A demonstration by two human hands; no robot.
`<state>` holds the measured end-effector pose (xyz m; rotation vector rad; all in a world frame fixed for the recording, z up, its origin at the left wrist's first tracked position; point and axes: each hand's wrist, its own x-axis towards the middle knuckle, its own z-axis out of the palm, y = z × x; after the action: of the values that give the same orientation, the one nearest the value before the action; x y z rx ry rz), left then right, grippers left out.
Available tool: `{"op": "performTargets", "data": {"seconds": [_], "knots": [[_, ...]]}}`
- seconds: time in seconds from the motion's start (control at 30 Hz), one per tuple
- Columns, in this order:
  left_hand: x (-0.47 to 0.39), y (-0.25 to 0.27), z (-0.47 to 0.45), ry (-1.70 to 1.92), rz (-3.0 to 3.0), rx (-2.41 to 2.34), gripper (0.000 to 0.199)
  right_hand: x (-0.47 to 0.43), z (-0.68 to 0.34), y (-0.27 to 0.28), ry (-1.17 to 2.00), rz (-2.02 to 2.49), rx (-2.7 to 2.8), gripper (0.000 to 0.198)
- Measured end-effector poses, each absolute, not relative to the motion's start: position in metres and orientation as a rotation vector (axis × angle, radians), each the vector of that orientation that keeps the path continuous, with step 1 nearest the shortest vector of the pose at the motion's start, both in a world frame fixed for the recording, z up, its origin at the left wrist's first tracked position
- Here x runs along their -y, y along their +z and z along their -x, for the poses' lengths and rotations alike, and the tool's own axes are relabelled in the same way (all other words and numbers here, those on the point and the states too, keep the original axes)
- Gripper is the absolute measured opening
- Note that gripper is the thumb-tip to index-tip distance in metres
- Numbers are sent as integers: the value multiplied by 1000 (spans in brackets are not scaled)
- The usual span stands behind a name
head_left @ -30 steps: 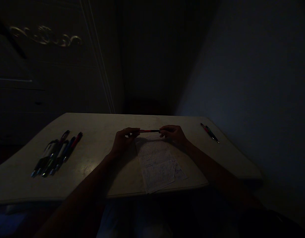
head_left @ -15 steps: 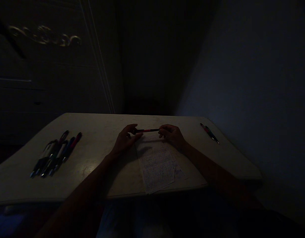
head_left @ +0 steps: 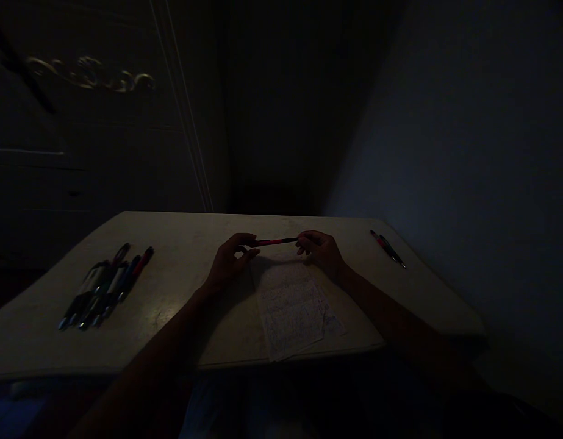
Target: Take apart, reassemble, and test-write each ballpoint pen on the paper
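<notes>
A red and black pen (head_left: pixel 277 241) is held level above the top of a handwritten sheet of paper (head_left: pixel 290 314). My right hand (head_left: pixel 321 249) pinches the pen's right end between thumb and fingertips. At its other end, my left hand (head_left: pixel 230 259) has thumb and fingers closed around the tip, which the dim light partly hides. The paper lies on the table below both hands, its lower edge near the table's front, with another written sheet (head_left: pixel 333 323) showing from under its right side.
Several pens (head_left: pixel 105 286) lie in a bunch on the left of the pale table (head_left: pixel 180 244). Two more pens (head_left: pixel 388 249) rest side by side on the right. A wall (head_left: pixel 468 152) borders the right side, and dark furniture with a scrolled ornament (head_left: pixel 91 74) stands back left.
The pen and my right hand have shifted slightly to the right. The whole view has moved a little; the paper and the lying pens stay in place on the table.
</notes>
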<state>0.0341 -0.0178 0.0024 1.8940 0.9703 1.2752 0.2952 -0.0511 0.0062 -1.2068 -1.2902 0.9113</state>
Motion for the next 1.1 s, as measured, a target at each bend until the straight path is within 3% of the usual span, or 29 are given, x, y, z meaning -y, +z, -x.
{"op": "performTargets", "data": {"seconds": [0.1,0.2,0.3,0.5,0.67,0.8,0.93,1.1], "knots": [[17,1,-35,1295,-1838,-1007,50,52,-294,7,905,1212,1281,28],[18,1,-36,1225,-1816,-1117,36,53,-293,9,903,1207,1289,28],[19,3,-35,1146,-1839,-1147,40,54,-292,10,879,1200,1311,26],[15,-1,-31,1200,-1913,-984,24,53,-294,6,878,1237,1328,29],[12,-7,-33,1219,-1794,-928,59,52,-294,4,868,1247,1320,31],[20,4,-34,1192,-1790,-1144,36,52,-294,5,859,1236,1301,30],[24,12,-33,1103,-1773,-1172,37,51,-294,4,871,1224,1301,28],[18,5,-32,1193,-1730,-1023,23,51,-293,0,889,1244,1317,32]]}}
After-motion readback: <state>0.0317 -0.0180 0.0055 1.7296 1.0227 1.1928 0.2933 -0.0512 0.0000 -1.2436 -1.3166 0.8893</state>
